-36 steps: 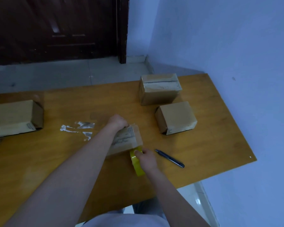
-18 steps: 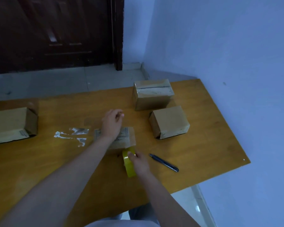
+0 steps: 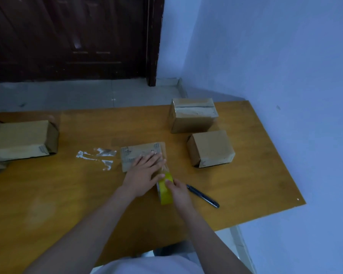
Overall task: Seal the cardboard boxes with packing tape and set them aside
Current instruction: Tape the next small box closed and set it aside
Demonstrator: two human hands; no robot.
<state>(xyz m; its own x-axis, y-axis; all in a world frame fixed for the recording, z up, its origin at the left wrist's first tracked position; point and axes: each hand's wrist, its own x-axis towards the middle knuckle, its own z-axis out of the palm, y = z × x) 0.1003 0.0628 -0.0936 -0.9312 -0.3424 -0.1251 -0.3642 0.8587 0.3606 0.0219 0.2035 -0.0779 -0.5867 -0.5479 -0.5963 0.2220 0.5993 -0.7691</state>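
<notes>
From the head view, the one view there is, a person stands at a wooden table (image 3: 255,175) that fills the middle of the frame, with a small flat cardboard box (image 3: 139,153) just left of centre. The left hand (image 3: 145,171) lies spread and flat on the box's near right part, fingers open, pressing down on the top. The right hand (image 3: 177,191) sits just below and to the right, closed around a yellow roll of packing tape (image 3: 164,191) standing on edge against the box's lower right corner. A faint clear strip seems to run from the roll up to the box top, though it is too glassy to trace. The box's long axis runs left to right across the frame, while the roll lies off its near right corner, so I judge the coming pull depends on drawing the roll toward the lower edge of the frame while the left hand pins the box; the right hand is nearer the roll, the left nearer the box. A dark pen-shaped cutter (image 3: 203,195) lies just right of the right hand, not touched. Two more boxes stand in the upper right: one with a taped seam (image 3: 192,115) and one plain (image 3: 211,148), close together. Another box (image 3: 22,139) rests at the left edge. Shiny tape scraps (image 3: 101,155) stick to the table left of the worked box.
</notes>
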